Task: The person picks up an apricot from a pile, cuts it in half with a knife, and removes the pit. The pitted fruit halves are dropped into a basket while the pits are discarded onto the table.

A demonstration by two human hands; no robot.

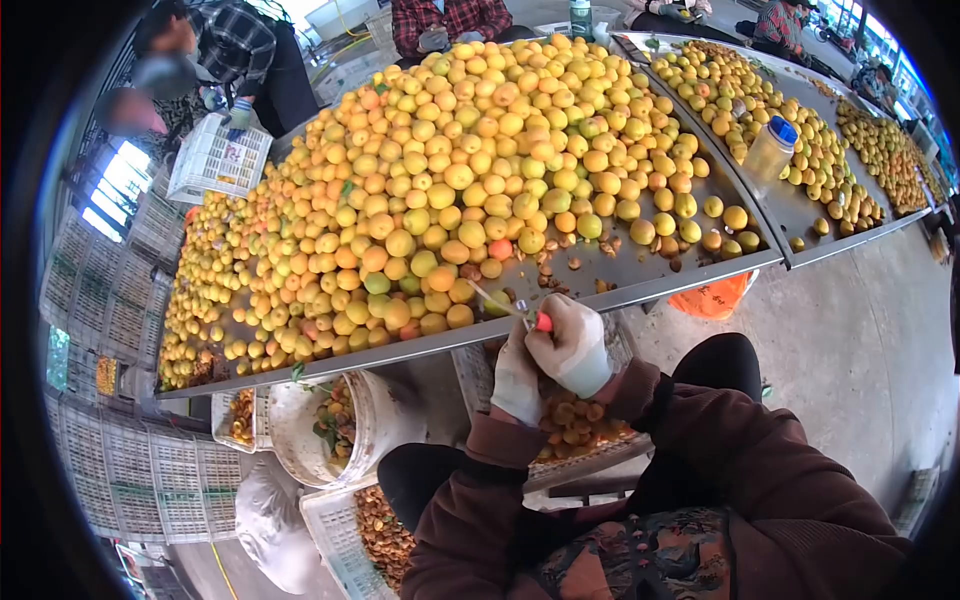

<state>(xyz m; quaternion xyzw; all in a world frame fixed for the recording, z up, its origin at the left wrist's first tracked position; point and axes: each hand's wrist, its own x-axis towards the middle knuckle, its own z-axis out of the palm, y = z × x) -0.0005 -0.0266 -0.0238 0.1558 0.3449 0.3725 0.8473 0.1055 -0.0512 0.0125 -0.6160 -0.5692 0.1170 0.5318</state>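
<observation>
Metal table [690, 275] edge, knife [512, 308] in right hand [572, 345], left hand [517, 380] beside

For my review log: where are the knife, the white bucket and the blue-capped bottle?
knife [528, 316]: head view, on the blade near its red handle.
white bucket [375, 425]: head view, on its outer wall.
blue-capped bottle [765, 155]: head view, on its clear body.

- The big fruit pile [470, 170] fills the tray [640, 290], blocking the way forward
- A bare strip by the pits [560, 262] leaves room
</observation>
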